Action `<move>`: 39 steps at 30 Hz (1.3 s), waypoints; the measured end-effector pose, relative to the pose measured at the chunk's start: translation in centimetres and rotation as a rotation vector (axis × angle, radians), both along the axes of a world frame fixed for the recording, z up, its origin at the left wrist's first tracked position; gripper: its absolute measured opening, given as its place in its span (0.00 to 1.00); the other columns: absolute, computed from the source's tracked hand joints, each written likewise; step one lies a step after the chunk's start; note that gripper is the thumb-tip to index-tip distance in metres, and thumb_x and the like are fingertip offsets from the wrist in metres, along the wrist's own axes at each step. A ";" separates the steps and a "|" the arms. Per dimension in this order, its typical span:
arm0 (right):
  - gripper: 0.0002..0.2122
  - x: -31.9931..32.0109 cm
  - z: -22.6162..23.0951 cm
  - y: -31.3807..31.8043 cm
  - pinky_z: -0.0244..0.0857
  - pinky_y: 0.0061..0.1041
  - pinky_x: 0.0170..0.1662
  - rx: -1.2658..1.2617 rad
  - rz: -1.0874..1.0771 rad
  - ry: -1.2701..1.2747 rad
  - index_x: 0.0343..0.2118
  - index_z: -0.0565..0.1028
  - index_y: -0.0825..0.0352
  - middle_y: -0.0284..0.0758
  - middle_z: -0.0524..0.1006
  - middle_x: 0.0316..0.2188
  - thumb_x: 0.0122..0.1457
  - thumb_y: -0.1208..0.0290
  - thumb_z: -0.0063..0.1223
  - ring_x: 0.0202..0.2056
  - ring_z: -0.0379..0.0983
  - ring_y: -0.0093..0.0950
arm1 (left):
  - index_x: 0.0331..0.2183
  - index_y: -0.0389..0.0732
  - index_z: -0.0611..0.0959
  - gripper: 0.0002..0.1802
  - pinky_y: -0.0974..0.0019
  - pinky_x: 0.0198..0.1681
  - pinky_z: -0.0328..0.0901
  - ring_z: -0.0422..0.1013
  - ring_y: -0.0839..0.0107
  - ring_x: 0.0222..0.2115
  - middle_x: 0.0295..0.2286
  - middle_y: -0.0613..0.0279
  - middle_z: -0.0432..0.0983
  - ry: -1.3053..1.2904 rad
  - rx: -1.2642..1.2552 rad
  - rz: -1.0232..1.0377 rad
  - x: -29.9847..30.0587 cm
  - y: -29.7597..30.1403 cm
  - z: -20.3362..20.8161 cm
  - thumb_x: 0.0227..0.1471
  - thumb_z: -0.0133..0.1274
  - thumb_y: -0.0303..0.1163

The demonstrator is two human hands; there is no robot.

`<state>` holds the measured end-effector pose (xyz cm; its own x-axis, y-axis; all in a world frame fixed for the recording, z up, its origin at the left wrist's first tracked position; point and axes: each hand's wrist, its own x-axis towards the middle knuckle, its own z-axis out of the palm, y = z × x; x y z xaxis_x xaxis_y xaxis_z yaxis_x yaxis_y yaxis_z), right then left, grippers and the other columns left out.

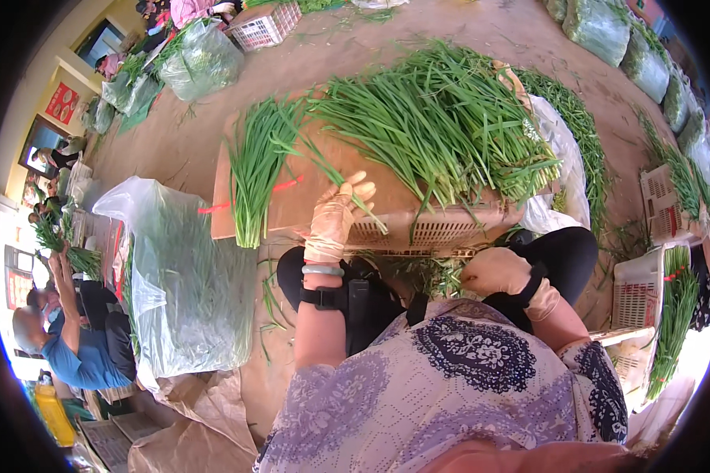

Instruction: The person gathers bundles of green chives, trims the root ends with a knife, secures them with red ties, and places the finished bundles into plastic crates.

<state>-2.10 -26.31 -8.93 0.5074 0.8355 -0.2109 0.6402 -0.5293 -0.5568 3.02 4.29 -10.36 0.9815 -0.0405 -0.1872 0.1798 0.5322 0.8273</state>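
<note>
My left hand, in a thin pale glove, is over the near edge of a brown board. Its fingers are partly curled around a few long green garlic chives, whose ends stick out on both sides. To its left lies a small sorted bunch of garlic chives, next to red ties on the board. A big loose heap of garlic chives covers the board's right side. My right hand, also gloved, rests closed by my right knee; whatever it may hold is hidden.
The board lies on a plastic crate. Left stands a large clear bag of greens; a person in blue sits beyond it. At right are a white crate and tied chives. Filled bags line the far right.
</note>
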 end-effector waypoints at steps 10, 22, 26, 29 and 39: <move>0.10 4.7 -1.6 9.5 0.64 0.22 0.22 0.507 -0.540 0.294 0.36 0.75 0.68 0.32 0.76 0.21 0.61 0.67 0.46 0.22 0.72 0.24 | 0.51 0.33 0.69 0.19 0.56 0.48 0.66 0.68 0.57 0.48 0.52 0.53 0.65 -0.164 -0.281 -0.106 0.0 -3.4 -1.5 0.59 0.43 0.30; 0.13 4.0 -4.3 9.7 0.64 0.13 0.21 0.699 -0.616 0.737 0.45 0.67 0.70 0.34 0.77 0.30 0.64 0.68 0.38 0.23 0.74 0.22 | 0.48 0.42 0.75 0.17 0.70 0.37 0.67 0.71 0.70 0.38 0.41 0.60 0.75 0.070 0.112 -0.089 -1.2 -3.3 -1.6 0.57 0.48 0.32; 0.14 4.7 -3.5 8.7 0.61 0.12 0.21 0.655 -0.554 0.986 0.43 0.70 0.69 0.37 0.78 0.32 0.64 0.64 0.38 0.24 0.75 0.22 | 0.50 0.42 0.74 0.19 0.74 0.33 0.65 0.71 0.75 0.36 0.39 0.60 0.76 0.011 0.136 -0.137 -0.9 -2.2 -1.7 0.56 0.49 0.30; 0.16 5.1 -3.8 8.3 0.61 0.14 0.23 0.673 -0.399 0.918 0.42 0.71 0.68 0.39 0.79 0.32 0.64 0.60 0.39 0.27 0.75 0.24 | 0.50 0.40 0.74 0.20 0.72 0.36 0.66 0.71 0.73 0.37 0.38 0.59 0.77 0.039 0.188 -0.118 -1.2 -2.5 -0.3 0.55 0.49 0.29; 0.10 3.6 -7.0 6.9 0.66 0.25 0.23 0.292 -0.486 0.255 0.32 0.74 0.66 0.37 0.79 0.28 0.59 0.66 0.42 0.24 0.76 0.30 | 0.45 0.38 0.76 0.17 0.66 0.40 0.69 0.74 0.66 0.38 0.38 0.56 0.77 0.051 0.114 0.135 1.1 -0.8 0.2 0.52 0.51 0.21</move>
